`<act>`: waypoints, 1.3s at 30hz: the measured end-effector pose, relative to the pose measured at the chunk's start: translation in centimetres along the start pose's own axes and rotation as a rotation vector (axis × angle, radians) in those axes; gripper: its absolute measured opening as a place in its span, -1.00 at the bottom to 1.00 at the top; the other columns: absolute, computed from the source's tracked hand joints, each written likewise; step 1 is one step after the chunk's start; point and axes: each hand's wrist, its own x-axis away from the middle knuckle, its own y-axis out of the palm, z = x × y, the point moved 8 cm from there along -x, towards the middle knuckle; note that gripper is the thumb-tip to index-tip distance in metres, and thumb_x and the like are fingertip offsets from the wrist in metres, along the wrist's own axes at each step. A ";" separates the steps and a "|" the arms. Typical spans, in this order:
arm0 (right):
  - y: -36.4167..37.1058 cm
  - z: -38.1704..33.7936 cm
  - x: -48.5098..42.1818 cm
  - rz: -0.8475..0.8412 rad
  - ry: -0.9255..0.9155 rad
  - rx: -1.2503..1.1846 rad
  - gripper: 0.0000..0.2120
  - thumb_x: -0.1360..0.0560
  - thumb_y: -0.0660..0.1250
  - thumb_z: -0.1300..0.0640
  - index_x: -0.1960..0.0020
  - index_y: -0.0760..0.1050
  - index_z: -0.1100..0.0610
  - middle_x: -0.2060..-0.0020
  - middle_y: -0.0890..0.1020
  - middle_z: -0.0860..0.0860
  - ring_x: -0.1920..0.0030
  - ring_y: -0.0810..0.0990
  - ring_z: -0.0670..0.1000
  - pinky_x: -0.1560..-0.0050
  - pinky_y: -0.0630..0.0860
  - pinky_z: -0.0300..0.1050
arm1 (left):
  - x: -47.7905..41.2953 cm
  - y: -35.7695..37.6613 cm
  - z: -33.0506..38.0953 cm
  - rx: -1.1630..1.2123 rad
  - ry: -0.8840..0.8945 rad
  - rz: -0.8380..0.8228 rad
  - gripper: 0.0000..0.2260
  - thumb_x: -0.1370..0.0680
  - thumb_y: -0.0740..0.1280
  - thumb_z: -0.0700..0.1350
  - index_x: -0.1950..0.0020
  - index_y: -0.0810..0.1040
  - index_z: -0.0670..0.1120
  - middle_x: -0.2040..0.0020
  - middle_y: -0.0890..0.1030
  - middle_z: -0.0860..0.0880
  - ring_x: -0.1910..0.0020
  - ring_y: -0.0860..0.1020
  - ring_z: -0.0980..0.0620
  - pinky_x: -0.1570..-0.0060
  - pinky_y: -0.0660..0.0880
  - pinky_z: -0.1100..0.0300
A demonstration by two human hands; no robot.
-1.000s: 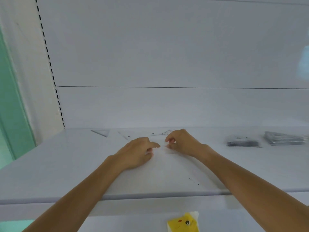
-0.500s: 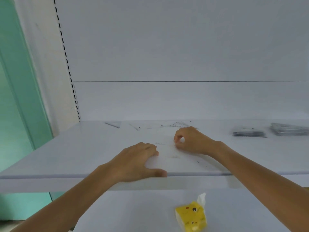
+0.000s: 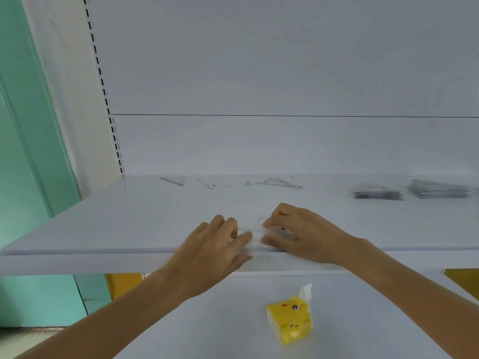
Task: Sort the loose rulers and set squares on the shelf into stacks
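Observation:
A clear plastic ruler lies at the front edge of the white shelf, hard to make out. My left hand grips its left part, thumb under the shelf's lip. My right hand pinches its right end between thumb and fingers. Loose clear set squares and another clear set square lie at the back of the shelf. Two dark stacks of sorted pieces sit at the right, the second stack further right.
A yellow tissue pack stands on the lower shelf below my hands. A slotted upright and a green wall bound the left side. The shelf's back panel rises behind.
Both hands drew the ruler toward the front edge of the shelf. My left hand's thumb dropped over the lip, and the right hand came closer to the left.

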 end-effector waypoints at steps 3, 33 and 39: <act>-0.4 -0.2 1.5 0.030 -0.052 0.019 -0.50 -0.43 0.14 -0.33 -0.19 0.47 -0.03 -0.03 0.41 -0.21 0.07 0.42 -0.18 0.07 0.33 -0.33 | -0.3 -0.5 -0.9 0.107 -0.058 0.015 -0.76 -0.50 0.23 -0.08 -0.04 0.64 -0.08 0.27 0.54 -0.04 0.38 0.52 0.01 0.52 0.48 0.21; -10.3 26.9 6.9 0.416 0.269 0.104 -0.72 -0.57 0.19 0.26 -0.25 0.52 0.14 -0.04 0.64 0.19 -0.10 0.56 0.19 -0.11 0.47 -0.01 | -17.6 9.5 0.8 0.784 -0.680 -0.040 -0.40 -0.33 0.48 0.12 -0.33 0.41 0.08 0.02 0.50 0.21 0.22 0.51 0.25 0.30 0.33 0.45; -8.4 29.4 5.0 0.267 0.235 0.074 -0.68 -0.61 0.11 0.13 -0.31 0.46 0.04 -0.34 0.46 0.08 -0.33 0.41 0.06 -0.30 0.28 -0.15 | -18.3 10.2 2.2 0.717 -0.747 -0.038 -0.45 -0.29 0.44 0.24 -0.23 0.48 0.12 0.08 0.51 0.26 0.18 0.51 0.26 0.22 0.36 0.38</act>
